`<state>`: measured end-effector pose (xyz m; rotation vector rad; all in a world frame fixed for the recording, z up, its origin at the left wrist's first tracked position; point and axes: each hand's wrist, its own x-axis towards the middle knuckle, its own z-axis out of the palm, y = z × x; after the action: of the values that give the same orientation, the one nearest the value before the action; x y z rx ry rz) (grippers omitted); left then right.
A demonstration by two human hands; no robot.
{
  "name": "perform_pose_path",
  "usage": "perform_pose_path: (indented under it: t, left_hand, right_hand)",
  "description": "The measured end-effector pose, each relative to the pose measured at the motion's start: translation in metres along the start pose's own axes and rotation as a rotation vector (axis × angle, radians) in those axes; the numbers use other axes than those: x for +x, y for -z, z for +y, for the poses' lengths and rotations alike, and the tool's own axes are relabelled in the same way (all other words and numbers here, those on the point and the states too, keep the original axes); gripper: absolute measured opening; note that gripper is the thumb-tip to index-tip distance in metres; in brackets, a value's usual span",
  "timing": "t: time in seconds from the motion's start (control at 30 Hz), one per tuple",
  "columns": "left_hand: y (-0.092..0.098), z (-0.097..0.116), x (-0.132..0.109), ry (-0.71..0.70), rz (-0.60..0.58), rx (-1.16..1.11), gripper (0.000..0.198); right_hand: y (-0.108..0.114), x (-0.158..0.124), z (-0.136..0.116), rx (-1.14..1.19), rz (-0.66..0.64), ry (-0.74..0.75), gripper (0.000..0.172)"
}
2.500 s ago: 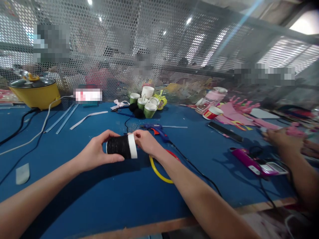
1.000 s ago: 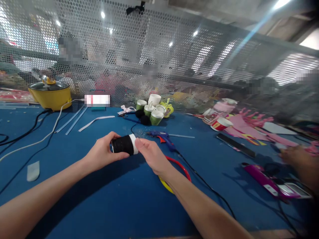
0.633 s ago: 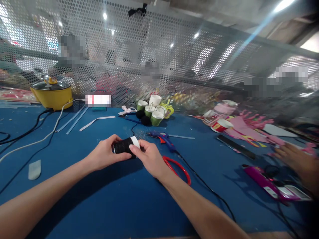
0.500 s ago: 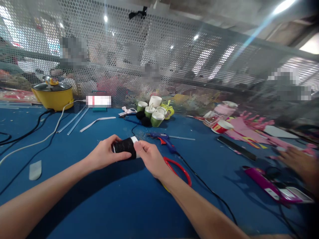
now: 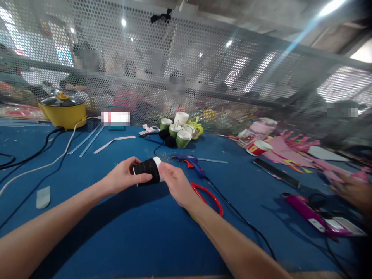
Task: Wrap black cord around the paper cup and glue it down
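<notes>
"The left hand is wrapping the black cup and the right hand is pinching its white rim, low over the blue table."

"Pinching that hard could be crushing the rim, I reckon."

Bright overhead lamps, glare streak, blurred edges.
</notes>
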<state>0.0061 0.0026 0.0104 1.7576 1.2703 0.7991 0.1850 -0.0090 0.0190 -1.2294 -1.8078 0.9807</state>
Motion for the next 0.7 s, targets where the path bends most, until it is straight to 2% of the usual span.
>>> perform_pose_path:
  t: [0.1,0.17,0.37,0.53,0.7]
  left_hand:
    - [-0.0011,-0.0013,-0.0001,0.009,-0.015,-0.013,0.046]
    - [-0.0017,-0.0018,-0.0003,0.007,-0.035,-0.040,0.046]
    - [-0.0004,-0.0007,0.0004,0.036,-0.008,-0.062,0.047]
    - [-0.0014,-0.0001,0.0012,0.055,-0.001,-0.060,0.048]
    - [-0.0018,0.0001,0.0006,0.065,-0.007,-0.045,0.048]
  right_hand:
    - [-0.0001,-0.0003,-0.0025,-0.053,0.012,0.029,0.027]
    - [-0.0001,-0.0001,-0.0021,-0.063,0.016,0.041,0.026]
    - [0.0003,0.0018,0.0048,0.017,0.026,0.026,0.041]
    - [0.0021,0.0009,0.0019,0.002,0.011,0.053,0.025]
    - [0.0031,-0.0007,-0.0010,-0.059,0.025,0.075,0.023]
